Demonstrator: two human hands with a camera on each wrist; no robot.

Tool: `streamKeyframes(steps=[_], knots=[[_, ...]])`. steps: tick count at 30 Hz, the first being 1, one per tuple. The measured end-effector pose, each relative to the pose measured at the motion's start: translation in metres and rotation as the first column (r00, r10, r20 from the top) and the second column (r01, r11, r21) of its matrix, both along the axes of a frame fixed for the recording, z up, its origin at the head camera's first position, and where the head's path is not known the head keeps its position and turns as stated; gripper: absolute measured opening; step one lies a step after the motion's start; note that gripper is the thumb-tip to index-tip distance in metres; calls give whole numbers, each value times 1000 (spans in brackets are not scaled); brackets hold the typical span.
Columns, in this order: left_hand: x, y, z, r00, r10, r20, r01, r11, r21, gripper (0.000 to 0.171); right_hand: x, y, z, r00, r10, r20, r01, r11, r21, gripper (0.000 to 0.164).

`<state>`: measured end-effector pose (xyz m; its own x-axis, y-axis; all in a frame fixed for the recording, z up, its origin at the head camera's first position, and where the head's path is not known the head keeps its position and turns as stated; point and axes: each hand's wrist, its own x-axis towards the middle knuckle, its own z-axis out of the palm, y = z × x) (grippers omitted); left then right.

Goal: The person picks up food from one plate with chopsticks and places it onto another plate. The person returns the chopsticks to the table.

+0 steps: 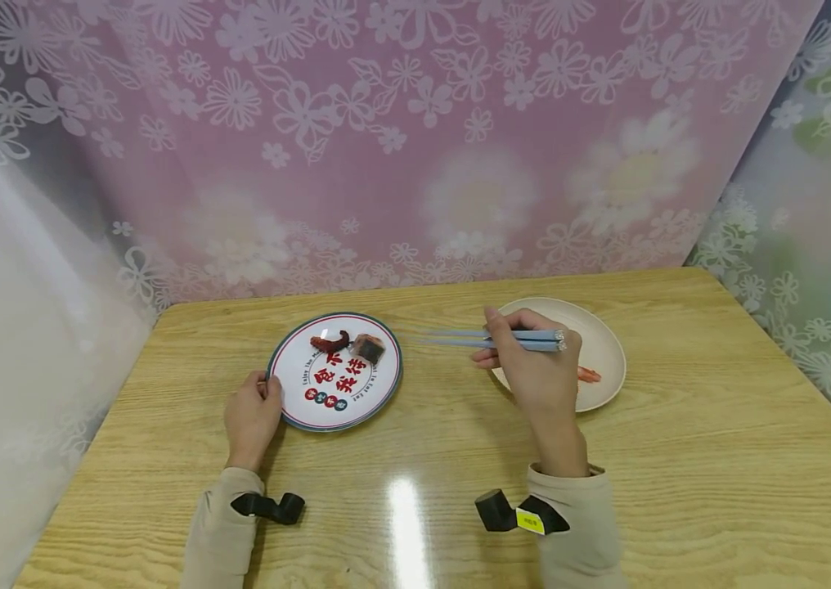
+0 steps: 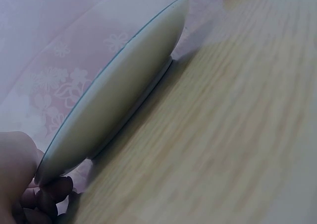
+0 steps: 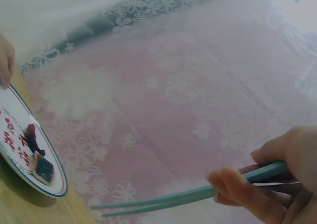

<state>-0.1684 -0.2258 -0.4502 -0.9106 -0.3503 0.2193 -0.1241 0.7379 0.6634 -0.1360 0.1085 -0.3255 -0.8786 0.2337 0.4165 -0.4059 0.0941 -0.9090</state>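
My left hand [image 1: 253,415] pinches the left rim of a white plate [image 1: 294,368] with a blue-green edge and red lettering, thumb above and fingers under it. On that plate lie a dark red curved piece of food [image 1: 330,342] and a squarish piece with a dark centre [image 1: 367,349]. My right hand [image 1: 536,372] holds a pair of light blue chopsticks [image 1: 526,335], their tips together and pointing left toward the plate, with nothing between them. Behind this hand sits a cream plate [image 1: 603,343] bearing an orange-red piece of food [image 1: 588,375], partly hidden by the hand.
Both plates are on a wood-grain table [image 1: 342,507], with a stretch of tabletop between them. A pink flowered curtain [image 1: 401,164] hangs along the back edge, and pale flowered cloth [image 1: 820,270] hangs at the right. Each sleeve carries a black wrist camera [image 1: 268,507].
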Motion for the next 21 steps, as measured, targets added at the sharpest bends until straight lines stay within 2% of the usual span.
streamKeyframes(steps=[3,7,11,15,21], knots=[[1,0,0,1000,-1,4,1,1000,3,28,3,9,4,999,-31,25,30,999,40,27],[1,-1,1,1000,0,8,0,1000,5,28,7,21,8,990,-98,102,87,991,105,32],[1,-1,1,1000,3,12,-3,1000,4,28,11,31,12,968,-153,197,118,977,180,36],[1,-1,1,1000,-1,21,1,1000,5,28,16,39,19,948,-202,246,150,965,215,36],[-1,0,-1,1000,2,11,-2,1000,-2,28,25,52,28,897,-285,338,186,937,297,41]])
